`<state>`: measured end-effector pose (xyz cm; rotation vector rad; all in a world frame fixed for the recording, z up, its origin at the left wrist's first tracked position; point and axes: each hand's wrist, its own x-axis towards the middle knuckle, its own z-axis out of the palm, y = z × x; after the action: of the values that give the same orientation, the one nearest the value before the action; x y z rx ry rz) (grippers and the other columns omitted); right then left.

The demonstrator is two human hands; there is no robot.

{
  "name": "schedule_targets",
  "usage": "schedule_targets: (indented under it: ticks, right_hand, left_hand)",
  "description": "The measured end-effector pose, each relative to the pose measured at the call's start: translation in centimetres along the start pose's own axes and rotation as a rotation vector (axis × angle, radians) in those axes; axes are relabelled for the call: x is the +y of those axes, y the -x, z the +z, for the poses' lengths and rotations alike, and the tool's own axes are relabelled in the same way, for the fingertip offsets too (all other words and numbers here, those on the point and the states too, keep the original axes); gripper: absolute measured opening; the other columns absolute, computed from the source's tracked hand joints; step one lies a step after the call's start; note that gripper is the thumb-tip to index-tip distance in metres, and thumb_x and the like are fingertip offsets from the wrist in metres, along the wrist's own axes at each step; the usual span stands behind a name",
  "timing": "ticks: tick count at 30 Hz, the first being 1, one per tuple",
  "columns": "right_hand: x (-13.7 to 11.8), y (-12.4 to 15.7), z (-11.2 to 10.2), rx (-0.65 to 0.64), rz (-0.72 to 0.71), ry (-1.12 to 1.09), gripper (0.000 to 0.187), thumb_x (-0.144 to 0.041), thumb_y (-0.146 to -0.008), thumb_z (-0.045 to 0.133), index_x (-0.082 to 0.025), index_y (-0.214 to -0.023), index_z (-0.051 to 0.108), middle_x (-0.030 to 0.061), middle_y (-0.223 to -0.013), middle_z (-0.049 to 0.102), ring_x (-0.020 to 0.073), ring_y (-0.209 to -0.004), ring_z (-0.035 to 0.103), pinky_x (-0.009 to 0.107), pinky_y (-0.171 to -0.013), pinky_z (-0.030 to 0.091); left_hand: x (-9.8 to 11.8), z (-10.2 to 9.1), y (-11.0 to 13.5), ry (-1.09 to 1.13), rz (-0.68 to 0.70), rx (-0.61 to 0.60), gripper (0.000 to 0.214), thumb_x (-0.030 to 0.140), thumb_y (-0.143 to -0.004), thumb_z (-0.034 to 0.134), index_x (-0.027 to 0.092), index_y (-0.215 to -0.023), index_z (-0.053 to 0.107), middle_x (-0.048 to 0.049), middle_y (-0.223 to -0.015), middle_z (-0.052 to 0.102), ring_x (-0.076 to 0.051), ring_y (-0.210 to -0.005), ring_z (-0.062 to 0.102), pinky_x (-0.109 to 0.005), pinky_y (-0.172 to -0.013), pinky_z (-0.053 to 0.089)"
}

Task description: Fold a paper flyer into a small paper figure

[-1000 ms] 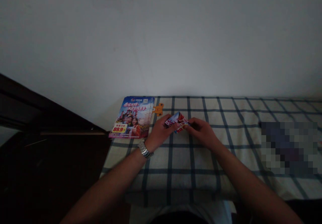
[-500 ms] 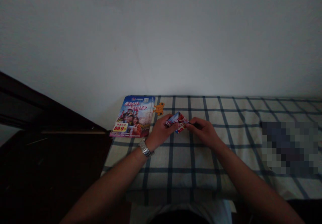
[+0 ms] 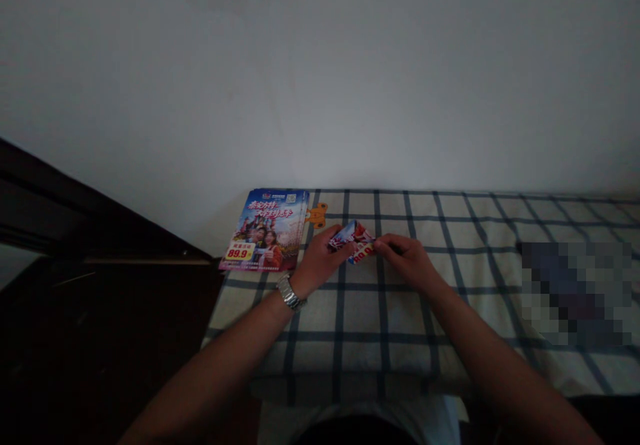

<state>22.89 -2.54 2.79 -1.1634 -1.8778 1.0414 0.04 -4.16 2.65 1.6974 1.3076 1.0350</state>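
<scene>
A folded colourful leaflet [image 3: 353, 240] lies on the checked bedsheet [image 3: 450, 298], pinched from both sides. My left hand [image 3: 319, 260], with a metal watch on the wrist, closes on its left end. My right hand [image 3: 407, 259] closes on its right end with thumb and fingertips. Left of my hands a stack of flat leaflets [image 3: 267, 230] with a "89.9" price tag rests at the bed's corner.
A small orange object [image 3: 316, 215] lies just behind the stack near the white wall. Dark wooden furniture [image 3: 100, 285] stands to the left of the bed. A blurred dark patch [image 3: 575, 292] sits on the sheet at the right.
The folded leaflet has been pressed slightly smaller and flatter between my hands. Both hands stay in almost the same place.
</scene>
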Motion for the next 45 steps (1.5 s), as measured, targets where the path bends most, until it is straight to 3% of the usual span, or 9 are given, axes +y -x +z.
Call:
schedule_targets:
  ticks: [5,9,16,21,24,31,39,45]
  right_hand:
    - [0.1,-0.1,0.3,0.023,0.03,-0.096,0.04,-0.058,-0.093,0.062,-0.02,-0.089,0.074,0.0031,-0.076,0.071,0.0172,-0.066,0.059,0.029,-0.061,0.046]
    - [0.2,0.0,0.7,-0.001,0.07,-0.152,0.039,-0.057,-0.086,0.072,-0.02,-0.098,0.074,0.0037,-0.083,0.074,0.0174,-0.068,0.061,0.029,-0.061,0.047]
    - [0.3,0.0,0.6,0.007,0.072,-0.065,0.038,-0.056,-0.09,0.067,-0.02,-0.082,0.073,0.0008,-0.069,0.066,0.0165,-0.063,0.057,0.028,-0.057,0.042]
    - [0.5,-0.1,0.0,0.076,0.085,-0.138,0.04,-0.058,-0.09,0.067,-0.02,-0.077,0.069,0.0018,-0.068,0.067,0.0174,-0.064,0.059,0.029,-0.059,0.046]
    - [0.5,-0.2,-0.2,0.108,0.104,-0.175,0.039,-0.059,-0.089,0.068,-0.02,-0.079,0.07,0.0023,-0.068,0.068,0.0182,-0.065,0.061,0.03,-0.062,0.048]
    - [-0.2,-0.2,-0.2,0.119,0.106,-0.158,0.041,-0.06,-0.088,0.068,-0.021,-0.077,0.07,0.0019,-0.067,0.068,0.0183,-0.065,0.062,0.029,-0.061,0.048]
    - [-0.1,-0.2,-0.2,0.093,0.111,-0.19,0.039,-0.058,-0.088,0.069,-0.021,-0.08,0.07,0.0021,-0.068,0.068,0.0182,-0.065,0.062,0.03,-0.062,0.049]
    - [0.2,-0.1,-0.1,0.086,0.094,-0.179,0.038,-0.057,-0.09,0.067,-0.02,-0.082,0.071,0.0022,-0.069,0.067,0.018,-0.066,0.061,0.03,-0.063,0.047]
  left_hand:
    - [0.0,0.0,0.0,-0.017,0.001,-0.01,0.031,0.049,-0.092,0.066,0.018,-0.095,0.064,0.0007,-0.078,0.06,-0.015,-0.069,0.053,-0.025,-0.063,0.038]
    - [0.2,0.1,0.0,-0.019,-0.011,-0.02,0.034,0.052,-0.092,0.066,0.018,-0.093,0.063,0.0005,-0.078,0.059,-0.016,-0.07,0.052,-0.025,-0.062,0.037]
    - [0.1,0.3,0.0,0.005,-0.023,-0.058,0.036,0.054,-0.091,0.067,0.018,-0.091,0.064,0.0014,-0.075,0.058,-0.015,-0.068,0.052,-0.024,-0.06,0.038]
    - [-0.1,0.3,-0.1,0.243,-0.005,-0.031,0.036,0.05,-0.09,0.069,0.018,-0.107,0.063,-0.004,-0.096,0.067,-0.017,-0.084,0.064,-0.027,-0.075,0.052]
    - [0.2,0.1,-0.1,0.352,-0.006,0.006,0.033,0.047,-0.092,0.068,0.018,-0.106,0.063,-0.0061,-0.101,0.069,-0.018,-0.089,0.068,-0.03,-0.083,0.056]
    - [0.6,0.1,0.0,0.381,-0.056,0.047,0.033,0.05,-0.092,0.068,0.018,-0.095,0.065,-0.0046,-0.089,0.071,-0.018,-0.083,0.07,-0.033,-0.082,0.058]
    - [0.1,0.6,-0.2,0.589,-0.14,0.041,0.03,0.045,-0.087,0.074,0.018,-0.089,0.061,-0.0023,-0.087,0.07,-0.016,-0.081,0.069,-0.035,-0.085,0.061]
    - [0.5,0.3,-0.1,0.498,-0.138,0.04,0.026,0.042,-0.089,0.071,0.018,-0.089,0.062,-0.002,-0.083,0.069,-0.016,-0.079,0.069,-0.034,-0.081,0.06]
